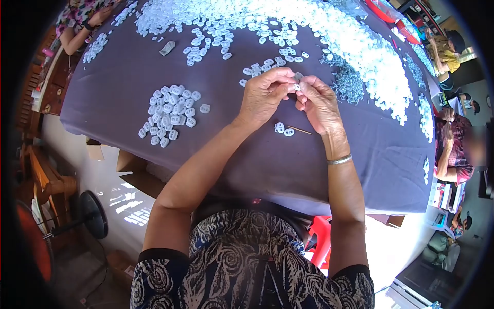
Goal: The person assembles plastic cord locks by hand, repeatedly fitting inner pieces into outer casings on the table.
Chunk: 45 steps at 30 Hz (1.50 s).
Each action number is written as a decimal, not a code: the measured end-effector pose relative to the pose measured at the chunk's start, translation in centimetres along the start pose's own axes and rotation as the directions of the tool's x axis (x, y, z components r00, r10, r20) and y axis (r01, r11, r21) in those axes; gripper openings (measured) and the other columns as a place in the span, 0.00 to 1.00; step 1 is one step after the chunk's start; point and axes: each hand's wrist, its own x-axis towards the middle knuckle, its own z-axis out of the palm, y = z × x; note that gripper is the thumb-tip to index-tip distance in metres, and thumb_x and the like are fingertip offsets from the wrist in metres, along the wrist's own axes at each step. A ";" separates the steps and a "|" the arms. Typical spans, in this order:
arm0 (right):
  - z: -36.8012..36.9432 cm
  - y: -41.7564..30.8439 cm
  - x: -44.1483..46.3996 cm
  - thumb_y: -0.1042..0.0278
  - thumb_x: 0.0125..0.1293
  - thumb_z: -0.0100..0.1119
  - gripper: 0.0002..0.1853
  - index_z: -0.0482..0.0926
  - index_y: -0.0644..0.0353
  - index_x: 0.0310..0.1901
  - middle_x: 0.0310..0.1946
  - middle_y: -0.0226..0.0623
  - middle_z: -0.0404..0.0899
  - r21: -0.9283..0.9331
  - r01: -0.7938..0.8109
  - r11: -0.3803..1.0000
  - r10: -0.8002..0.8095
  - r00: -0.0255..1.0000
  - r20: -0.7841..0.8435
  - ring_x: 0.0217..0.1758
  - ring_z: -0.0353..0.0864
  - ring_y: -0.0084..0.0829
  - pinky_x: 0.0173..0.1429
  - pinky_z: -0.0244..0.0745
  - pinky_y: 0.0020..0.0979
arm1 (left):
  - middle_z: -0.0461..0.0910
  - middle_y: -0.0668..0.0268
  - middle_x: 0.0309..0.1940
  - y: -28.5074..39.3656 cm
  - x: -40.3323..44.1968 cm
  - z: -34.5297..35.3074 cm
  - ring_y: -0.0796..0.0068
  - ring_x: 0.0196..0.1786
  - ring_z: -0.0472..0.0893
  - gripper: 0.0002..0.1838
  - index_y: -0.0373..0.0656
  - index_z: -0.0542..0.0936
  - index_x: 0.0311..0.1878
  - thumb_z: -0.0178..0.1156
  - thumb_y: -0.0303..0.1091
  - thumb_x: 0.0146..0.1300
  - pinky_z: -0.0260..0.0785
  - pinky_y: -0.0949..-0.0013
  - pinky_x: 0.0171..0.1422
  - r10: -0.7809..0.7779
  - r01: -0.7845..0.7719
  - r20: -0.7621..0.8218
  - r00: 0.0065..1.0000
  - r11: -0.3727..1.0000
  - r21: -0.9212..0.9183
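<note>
Taking the meeting fingertips as the middle of the dial, with twelve straight ahead of the wearer, I see both hands raised over the dark cloth [247, 165], working close together. The left hand [263, 95] comes in from eight o'clock, its thumb and forefinger pinched almost shut at the tips on a small white piece [297, 87]. The right hand [320, 100] reaches up from five, thumb and forefinger closed narrowly against the same piece, the lower fingers curled in toward the palm. So the piece sits right at the centre, mostly covered by fingertips; I can't tell which hand bears more of the grip.

Directly below, at six o'clock, a few loose white pieces [289, 132] lie beside a thin stick [301, 130]. A separate pile of white pieces [177, 109] is just under nine o'clock, and a small cluster [266, 67] lies near the left hand toward ten. At three, near the right hand, is a tangle of small dark bits [350, 85]. Beyond, a great pale heap [381, 64] sweeps from ten round past three.
</note>
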 end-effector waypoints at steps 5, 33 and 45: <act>1.1 0.4 0.0 0.72 0.65 0.61 0.04 0.77 0.60 0.39 0.30 0.27 0.77 -0.115 0.109 0.987 -0.113 0.993 -0.031 0.28 0.72 0.15 0.28 0.67 0.19 | 0.82 0.63 0.41 -0.8 0.1 0.0 0.77 0.43 0.82 0.11 0.39 0.79 0.48 0.61 0.22 0.62 0.78 0.74 0.41 -0.009 0.002 -0.051 0.999 0.992 -0.127; 1.0 0.6 0.0 0.72 0.64 0.62 0.04 0.81 0.62 0.34 0.25 0.26 0.79 -0.455 0.228 0.861 -0.286 0.956 -0.063 0.21 0.67 0.13 0.24 0.62 0.17 | 0.81 0.62 0.38 0.2 0.5 -0.9 0.73 0.39 0.82 0.11 0.37 0.78 0.48 0.63 0.24 0.61 0.76 0.73 0.39 -0.133 0.135 0.059 0.989 0.990 -0.030; 1.0 -0.5 0.0 0.74 0.64 0.61 0.03 0.78 0.60 0.33 0.27 0.24 0.77 -0.562 0.292 0.774 -0.399 0.914 -0.074 0.30 0.72 0.14 0.33 0.68 0.17 | 0.80 0.66 0.33 0.1 0.6 -0.8 0.79 0.35 0.79 0.07 0.39 0.77 0.44 0.60 0.22 0.63 0.73 0.74 0.36 -0.090 0.086 -0.026 0.996 0.989 -0.119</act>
